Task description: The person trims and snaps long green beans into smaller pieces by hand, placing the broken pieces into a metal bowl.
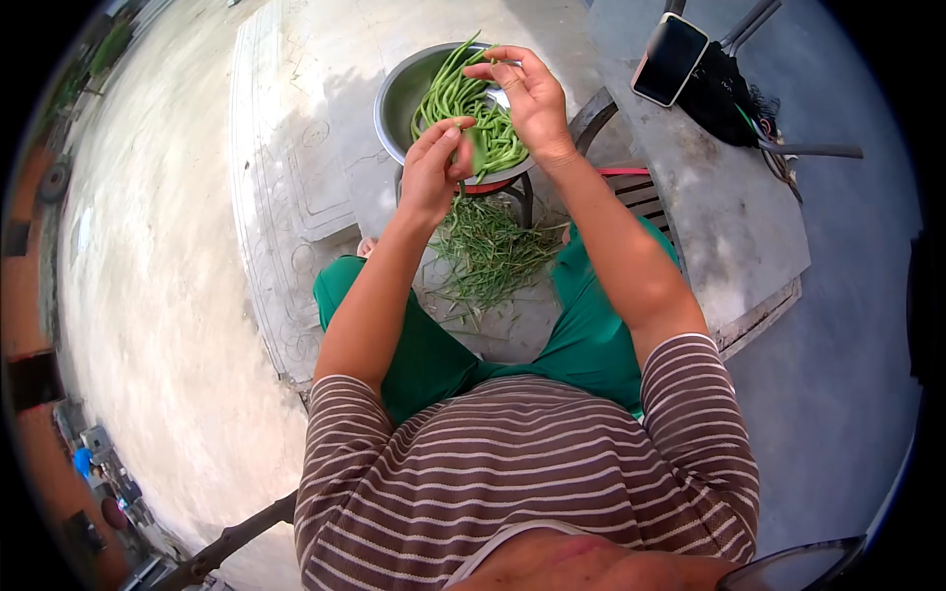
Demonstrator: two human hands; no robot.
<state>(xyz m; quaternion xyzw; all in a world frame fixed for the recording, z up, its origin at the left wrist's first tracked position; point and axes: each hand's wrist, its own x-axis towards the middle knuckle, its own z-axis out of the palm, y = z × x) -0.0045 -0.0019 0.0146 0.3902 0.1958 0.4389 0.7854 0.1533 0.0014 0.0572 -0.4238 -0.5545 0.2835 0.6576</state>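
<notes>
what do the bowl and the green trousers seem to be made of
Bowl: probably metal, smooth and slightly shiny, judging by its silvery wall and bright rim. Trousers: apparently fabric, mostly matte, going by the soft folds; fibre unclear.

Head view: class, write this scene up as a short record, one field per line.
Left hand: over the bowl's near edge; grip unclear
Right hand: over the bowl's right side; grip unclear
Bowl: metal, holding green beans
In front of bowl: loose heap of green scraps
Far right: phone beside a dark bundle
</notes>
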